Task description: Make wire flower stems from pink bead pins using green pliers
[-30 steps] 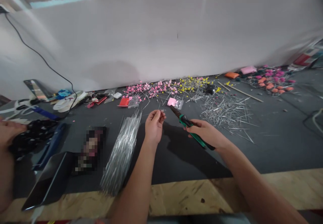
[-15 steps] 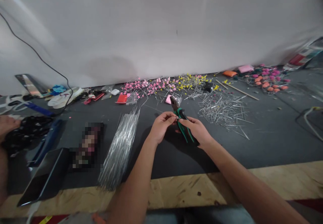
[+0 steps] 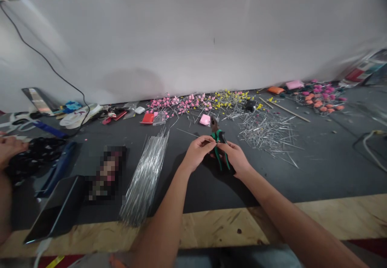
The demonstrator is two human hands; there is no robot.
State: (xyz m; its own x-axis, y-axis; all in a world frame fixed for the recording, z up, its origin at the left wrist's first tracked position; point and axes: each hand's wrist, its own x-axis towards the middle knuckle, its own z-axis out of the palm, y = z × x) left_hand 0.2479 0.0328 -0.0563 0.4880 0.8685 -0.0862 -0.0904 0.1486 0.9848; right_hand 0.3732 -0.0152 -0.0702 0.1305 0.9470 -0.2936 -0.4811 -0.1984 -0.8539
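My left hand (image 3: 197, 151) pinches a thin wire (image 3: 188, 132) that sticks out to the left from the fingertips. Green and black pliers (image 3: 218, 143) rest in my right hand (image 3: 236, 155), jaws pointing up and away, handles down past the palm. The fingertips of both hands meet beside the pliers, where the wire's end is too small to make out. A bundle of long silver wires (image 3: 145, 179) lies left of my left arm. To the right of my right hand is a loose pile of short wires (image 3: 267, 133).
Pink-tipped (image 3: 181, 102) and yellow-tipped wires (image 3: 231, 98) lie along the white wall (image 3: 181, 38). A pink packet (image 3: 204, 119) sits behind the pliers. At left are a phone (image 3: 54, 209), a blue stapler-like tool (image 3: 57, 169) and another person's hand (image 3: 10, 151).
Both hands stay together, and the pliers have shifted slightly right and tilted more upright. The wire now shows more clearly to the left of my left fingers.
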